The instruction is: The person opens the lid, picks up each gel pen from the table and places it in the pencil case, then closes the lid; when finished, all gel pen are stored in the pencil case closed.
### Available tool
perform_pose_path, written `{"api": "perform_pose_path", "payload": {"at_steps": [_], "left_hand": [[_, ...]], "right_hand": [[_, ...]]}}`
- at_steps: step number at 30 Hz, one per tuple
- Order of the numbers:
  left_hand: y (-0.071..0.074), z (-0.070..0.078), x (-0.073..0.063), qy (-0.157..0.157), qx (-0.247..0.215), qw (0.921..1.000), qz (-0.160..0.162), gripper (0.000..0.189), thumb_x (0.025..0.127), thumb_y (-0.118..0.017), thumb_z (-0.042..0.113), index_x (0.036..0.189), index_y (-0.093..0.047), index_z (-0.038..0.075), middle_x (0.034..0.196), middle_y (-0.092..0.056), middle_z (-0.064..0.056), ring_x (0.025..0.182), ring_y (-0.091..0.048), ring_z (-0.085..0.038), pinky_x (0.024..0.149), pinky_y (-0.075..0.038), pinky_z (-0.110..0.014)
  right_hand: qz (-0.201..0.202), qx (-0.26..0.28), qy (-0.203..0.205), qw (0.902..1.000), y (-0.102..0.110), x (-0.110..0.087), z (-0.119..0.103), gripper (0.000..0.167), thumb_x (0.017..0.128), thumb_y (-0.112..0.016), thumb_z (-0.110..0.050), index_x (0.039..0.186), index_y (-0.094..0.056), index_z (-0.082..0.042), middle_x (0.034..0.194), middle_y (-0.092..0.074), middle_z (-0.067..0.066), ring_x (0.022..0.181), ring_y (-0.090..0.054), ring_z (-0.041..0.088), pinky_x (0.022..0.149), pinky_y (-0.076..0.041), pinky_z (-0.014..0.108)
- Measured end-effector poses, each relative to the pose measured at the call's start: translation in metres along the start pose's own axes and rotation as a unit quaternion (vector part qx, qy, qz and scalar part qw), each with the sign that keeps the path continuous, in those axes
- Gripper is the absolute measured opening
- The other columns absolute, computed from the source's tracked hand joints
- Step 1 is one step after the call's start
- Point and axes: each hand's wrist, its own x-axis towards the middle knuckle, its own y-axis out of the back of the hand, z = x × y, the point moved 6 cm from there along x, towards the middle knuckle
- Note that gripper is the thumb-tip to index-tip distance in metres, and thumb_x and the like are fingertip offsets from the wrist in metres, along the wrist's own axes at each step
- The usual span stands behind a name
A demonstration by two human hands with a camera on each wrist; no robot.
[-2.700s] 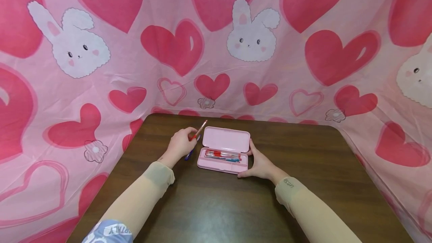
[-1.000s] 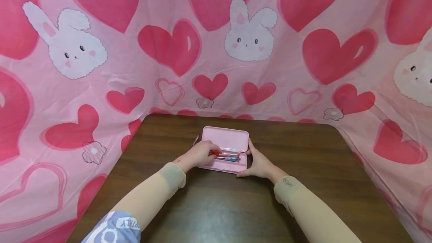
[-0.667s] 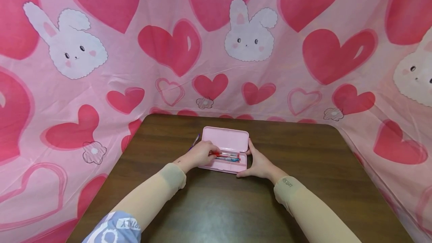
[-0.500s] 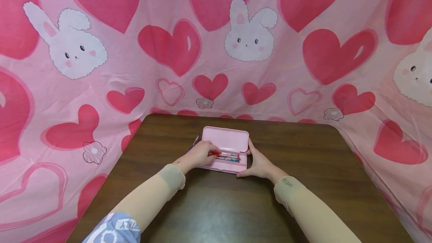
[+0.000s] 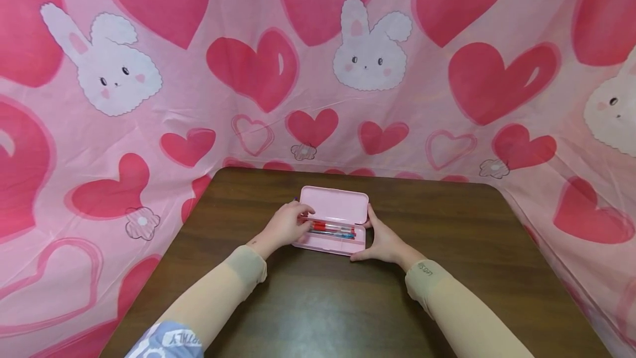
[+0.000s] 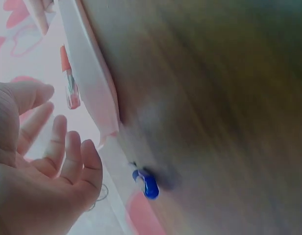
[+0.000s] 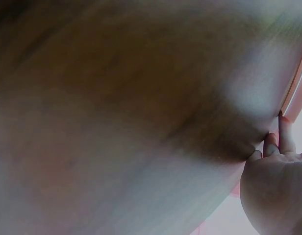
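An opened pink pencil case (image 5: pixel 334 203) lies on the table, its lid tipped back. Several pens (image 5: pixel 335 231) with red and blue parts lie in its tray. My left hand (image 5: pixel 284 226) hovers over the tray's left end, thumb and fingers spread apart with nothing between them. In the left wrist view, a red-capped pen (image 6: pixel 67 78) shows past the case wall, just off the fingertips. My right hand (image 5: pixel 386 242) holds the case's right end, thumb at the front corner and fingers at the lid side. A blue-ended pen (image 6: pixel 148 186) lies outside the case, mostly hidden by my left hand in the head view.
The brown wooden table (image 5: pixel 422 209) spreads around the case. Behind and beside it hangs a pink cloth (image 5: pixel 417 104) printed with hearts and rabbits.
My left hand carried a red pen from left of the case into the tray, then let it go and drew back slightly left with its fingers parted. My right hand stayed put.
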Motion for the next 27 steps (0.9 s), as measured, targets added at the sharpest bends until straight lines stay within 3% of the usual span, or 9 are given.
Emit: {"api": "perform_pose_path", "payload": {"at_steps": [4, 9, 14, 19, 27], "left_hand": [[0.007, -0.005, -0.001, 0.019, -0.003, 0.9996, 0.021, 0.028, 0.096, -0.082, 0.022, 0.123, -0.078, 0.016, 0.104, -0.072, -0.006, 0.093, -0.063, -0.02, 0.089, -0.056, -0.042], [0.015, -0.018, -0.001, 0.062, 0.001, 0.9974, 0.037, 0.036, 0.096, -0.082, 0.023, 0.13, -0.075, 0.015, 0.112, -0.073, -0.009, 0.1, -0.066, -0.024, 0.097, -0.06, -0.048], [0.023, -0.032, 0.001, 0.091, 0.034, 0.9936, 0.058, 0.039, 0.096, -0.08, 0.024, 0.132, -0.074, 0.012, 0.115, -0.074, -0.015, 0.107, -0.069, -0.035, 0.1, -0.057, -0.055], [0.026, -0.047, 0.0, 0.139, 0.037, 0.9886, 0.044, 0.049, 0.095, -0.081, 0.028, 0.14, -0.069, 0.009, 0.126, -0.072, -0.019, 0.117, -0.068, -0.041, 0.106, -0.055, -0.058], [0.027, -0.059, -0.009, 0.191, 0.051, 0.9802, 0.008, 0.06, 0.091, -0.083, 0.03, 0.142, -0.067, 0.004, 0.126, -0.072, -0.022, 0.119, -0.067, -0.04, 0.11, -0.053, -0.063]], "right_hand": [[0.0, -0.004, -0.001, 1.0, 0.0, -0.001, 0.001, 0.162, 0.069, -0.105, -0.05, 0.176, 0.01, -0.009, 0.143, -0.059, 0.011, 0.144, -0.05, 0.032, 0.132, -0.033, 0.063], [-0.003, 0.0, -0.006, 1.0, -0.001, -0.001, 0.003, 0.163, 0.068, -0.105, -0.051, 0.176, 0.01, -0.011, 0.142, -0.058, 0.009, 0.144, -0.05, 0.031, 0.132, -0.033, 0.061], [-0.003, -0.001, -0.005, 1.0, -0.001, -0.001, 0.002, 0.163, 0.068, -0.105, -0.052, 0.176, 0.01, -0.01, 0.142, -0.059, 0.009, 0.144, -0.05, 0.031, 0.132, -0.033, 0.062], [-0.002, -0.004, 0.0, 1.0, 0.0, -0.001, 0.0, 0.163, 0.069, -0.105, -0.051, 0.176, 0.011, -0.009, 0.142, -0.059, 0.009, 0.144, -0.05, 0.031, 0.131, -0.034, 0.062], [-0.002, -0.002, -0.001, 1.0, 0.0, -0.001, -0.001, 0.163, 0.069, -0.105, -0.05, 0.176, 0.011, -0.01, 0.141, -0.059, 0.009, 0.145, -0.05, 0.031, 0.132, -0.033, 0.062]]}}
